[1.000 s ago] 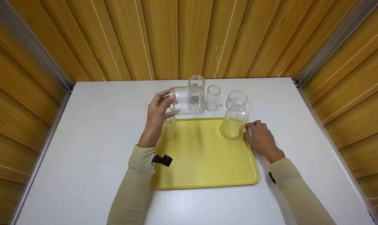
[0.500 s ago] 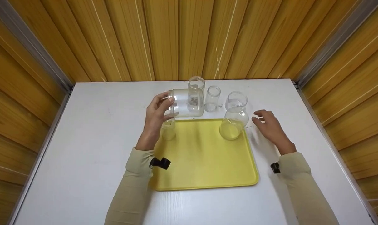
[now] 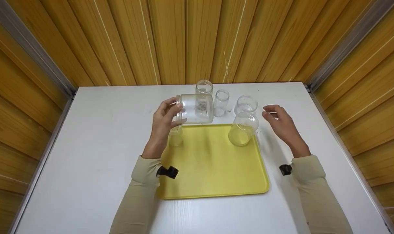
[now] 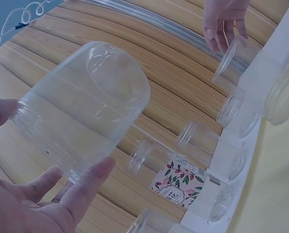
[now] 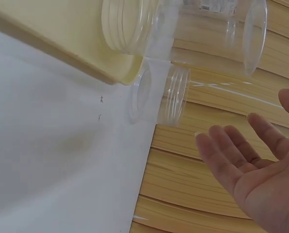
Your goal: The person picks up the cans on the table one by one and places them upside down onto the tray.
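- At a white table (image 3: pixel 102 136), we see the left hand (image 3: pixel 163 117) grip a large clear jar (image 3: pixel 197 109) by its threaded neck, held sideways in the air near the far edge of a yellow tray (image 3: pixel 216 172).
- The right hand (image 3: pixel 281 123), empty, fingers loosely parted, hovers beside a short jar (image 3: pixel 246 104).
- We judge a jar-placing step under way; the next move likely calls for righting or upending the large jar, clear of its neighbours.
- We read "花" on a floral label (image 4: pixel 180 179); finer print is illegible.
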`<state>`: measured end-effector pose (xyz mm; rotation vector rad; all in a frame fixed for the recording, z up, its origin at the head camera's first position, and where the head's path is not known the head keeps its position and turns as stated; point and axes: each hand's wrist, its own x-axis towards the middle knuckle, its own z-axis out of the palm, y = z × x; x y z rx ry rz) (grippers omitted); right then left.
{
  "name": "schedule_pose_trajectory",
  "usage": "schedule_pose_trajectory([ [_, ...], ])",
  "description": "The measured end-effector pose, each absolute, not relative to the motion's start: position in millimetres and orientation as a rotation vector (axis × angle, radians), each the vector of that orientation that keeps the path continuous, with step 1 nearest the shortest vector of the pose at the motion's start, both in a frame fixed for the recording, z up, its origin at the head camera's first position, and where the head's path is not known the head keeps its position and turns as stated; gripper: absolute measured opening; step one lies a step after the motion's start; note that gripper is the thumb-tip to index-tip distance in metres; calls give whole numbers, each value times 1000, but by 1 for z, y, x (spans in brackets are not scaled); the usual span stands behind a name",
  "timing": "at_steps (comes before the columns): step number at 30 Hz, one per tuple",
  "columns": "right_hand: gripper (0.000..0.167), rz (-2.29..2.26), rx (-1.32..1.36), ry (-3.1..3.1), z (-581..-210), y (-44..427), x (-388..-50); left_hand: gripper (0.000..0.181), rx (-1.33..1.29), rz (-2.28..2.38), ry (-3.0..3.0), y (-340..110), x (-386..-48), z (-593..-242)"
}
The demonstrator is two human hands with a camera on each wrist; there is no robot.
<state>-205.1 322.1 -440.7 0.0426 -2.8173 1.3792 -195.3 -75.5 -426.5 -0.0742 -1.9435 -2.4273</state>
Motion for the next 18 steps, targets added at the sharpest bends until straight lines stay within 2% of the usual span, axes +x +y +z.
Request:
schedule_pose_trajectory([
  [7,56,1460,36,-2734,-428,313,-203,55,-85,-2446,-1930,-74,-193,-425],
  [18,53,1603,247,-2634,-415,296,-199,57,-83,-2471,-1920,-70,-191,-426],
])
